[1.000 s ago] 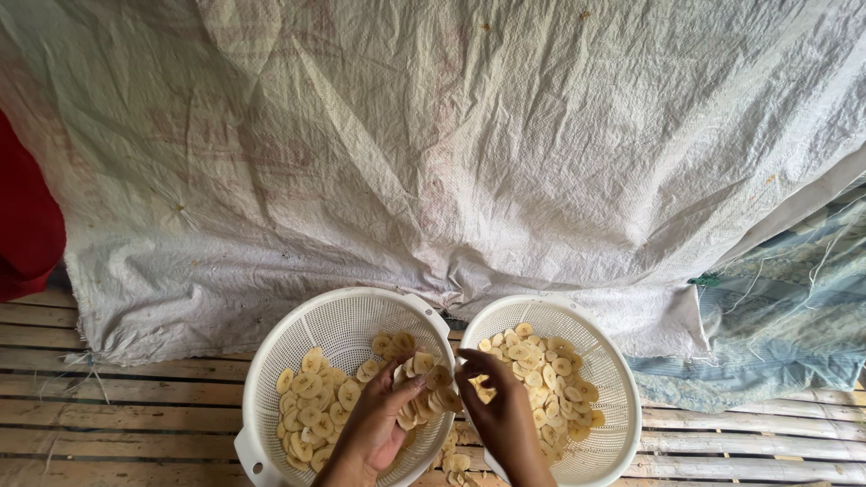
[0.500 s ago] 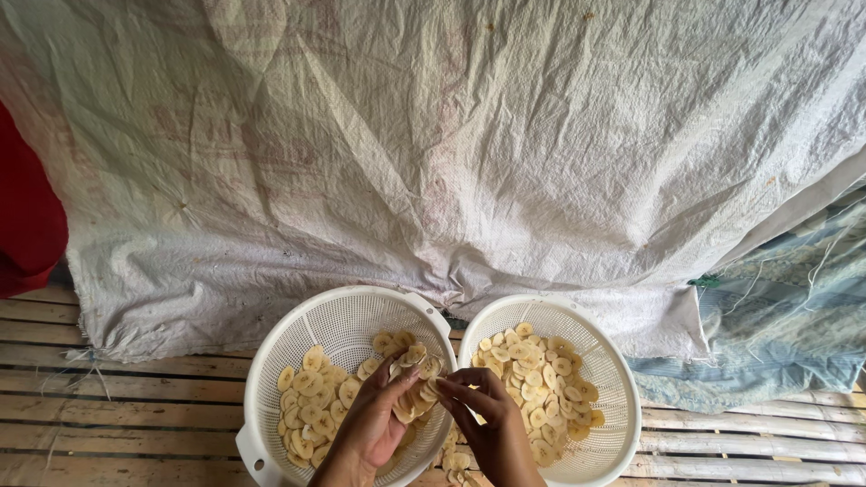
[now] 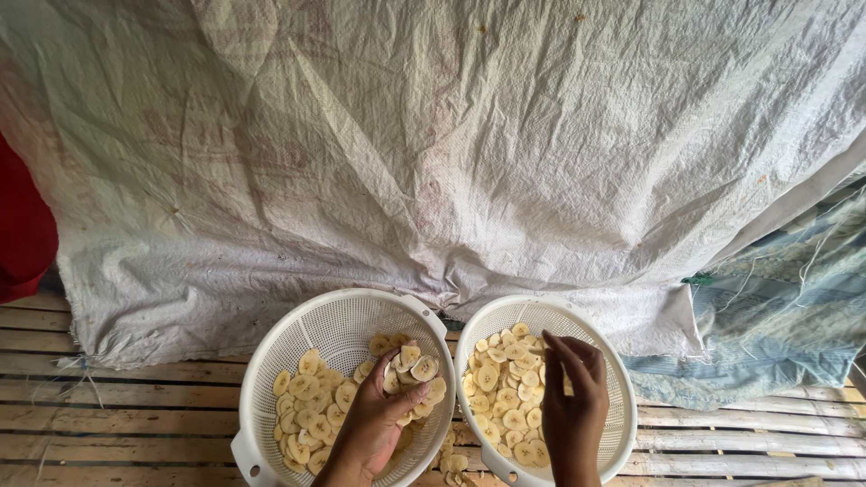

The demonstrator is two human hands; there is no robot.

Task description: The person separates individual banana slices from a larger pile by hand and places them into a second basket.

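Pale yellow round banana slices (image 3: 408, 368) sit fanned in the left hand (image 3: 374, 424), a small overlapping stack held up over the left white perforated plastic colander (image 3: 316, 329). That hand is half-curled, palm cupped, thumb pressing across the stack from the right while the fingers support it from behind; it is gripping the slices, not lying flat. The held slices stand roughly on edge, their flat faces turned up and toward the camera, the little stack running from lower left to upper right. More slices lie loose in the bottom of that colander, piled toward its near side.

Over to the right hand (image 3: 573, 397): it hangs above the right white perforated plastic colander (image 3: 613, 361), fingers bent and drawn together, tips pointing left and down toward the heap of slices inside. Whether anything is pinched between those fingertips cannot be told from here.

The two colanders stand side by side, rims just about touching, on a floor of pale split-bamboo slats (image 3: 135, 433). A few slices lie between them at the near edge. Behind, a large creased white woven plastic sheet (image 3: 433, 162) spreads, with a blue-green patterned cloth (image 3: 776, 316) at the right and something red (image 3: 23, 225) at the left edge.
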